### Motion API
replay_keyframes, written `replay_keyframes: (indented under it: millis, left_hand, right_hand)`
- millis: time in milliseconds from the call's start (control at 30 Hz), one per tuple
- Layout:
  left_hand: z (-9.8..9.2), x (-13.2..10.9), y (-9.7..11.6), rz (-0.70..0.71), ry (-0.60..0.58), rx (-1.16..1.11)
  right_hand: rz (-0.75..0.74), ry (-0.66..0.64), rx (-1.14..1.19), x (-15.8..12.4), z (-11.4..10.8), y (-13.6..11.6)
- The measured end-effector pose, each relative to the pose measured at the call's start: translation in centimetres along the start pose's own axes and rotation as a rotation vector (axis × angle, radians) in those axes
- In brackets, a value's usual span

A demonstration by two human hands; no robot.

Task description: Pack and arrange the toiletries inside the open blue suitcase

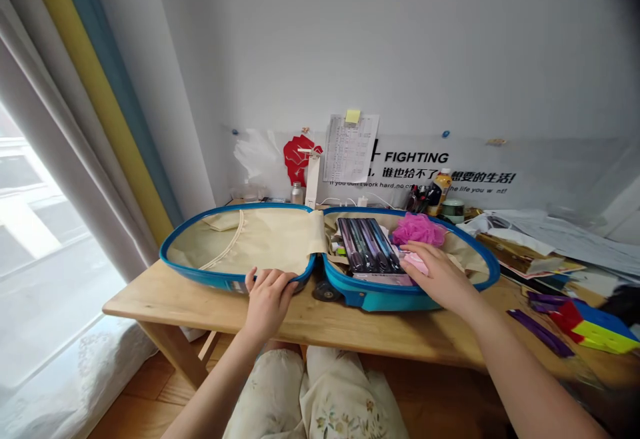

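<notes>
A small blue suitcase (pixel 400 301) lies open on the wooden table, its two cream-lined halves side by side. My left hand (pixel 267 298) has its fingers curled over the front rim of the left half, which holds only a lining with an elastic band. Over the right half, my right hand (pixel 443 278) closes its fingers around a light pink item (pixel 416 263), whose kind I cannot make out. Beside it lies a flat pack of several long, dark and purplish sticks (pixel 369 246), with a bright pink bath puff (pixel 419 229) behind. Smaller things beneath the pack are partly hidden.
The wooden table (pixel 210 304) has papers (pixel 540 226) piled on the right, near a multicoloured block (pixel 593 326) and purple strips (pixel 540 332). Behind the suitcase stand a white lamp (pixel 313 182), a silver bottle (pixel 297 194) and a yellow-capped bottle (pixel 440 189). Curtains hang left.
</notes>
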State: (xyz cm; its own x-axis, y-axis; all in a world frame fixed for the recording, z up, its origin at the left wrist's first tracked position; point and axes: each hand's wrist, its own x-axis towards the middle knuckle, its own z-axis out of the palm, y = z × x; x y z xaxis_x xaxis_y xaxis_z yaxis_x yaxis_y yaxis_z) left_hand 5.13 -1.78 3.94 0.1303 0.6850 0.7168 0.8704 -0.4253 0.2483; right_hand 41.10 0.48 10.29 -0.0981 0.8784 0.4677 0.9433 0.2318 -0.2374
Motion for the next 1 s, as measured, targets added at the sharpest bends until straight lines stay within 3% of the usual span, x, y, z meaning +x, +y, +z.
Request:
replay_keyframes:
  millis: [133, 300, 467, 600, 767, 900, 1000]
  left_hand:
    - [1.5, 0.2, 3.5, 0.007, 0.017, -0.039]
    - [3.3, 0.3, 7.1, 0.011, 0.015, -0.061]
    - [3.7, 0.3, 7.8, 0.152, -0.005, -0.078]
    - [2.4, -0.1, 4.5, 0.189, 0.042, -0.077]
    - [0.6, -0.7, -3.0, 0.055, 0.122, -0.002]
    - [-0.2, -0.3, -8.8, -0.127, 0.29, -0.011]
    - [-0.2, 0.3, -11.5, -0.244, 0.429, -0.096]
  right_hand:
    - [0.148, -0.253, -0.089, 2.6, -0.5, 1.4]
    - [0.264, -0.455, -0.201, 6.7, -0.6, 3.7]
    - [0.351, -0.548, -0.265, 8.8, -0.2, 5.0]
    - [0.458, -0.61, -0.279, 9.2, -0.2, 4.9]
    - [0.619, -0.625, -0.247, 9.7, 0.1, 4.3]
    - [0.704, -0.592, -0.176, 9.9, 0.5, 4.2]
    - [0.734, -0.533, -0.122, 9.8, 0.5, 4.4]
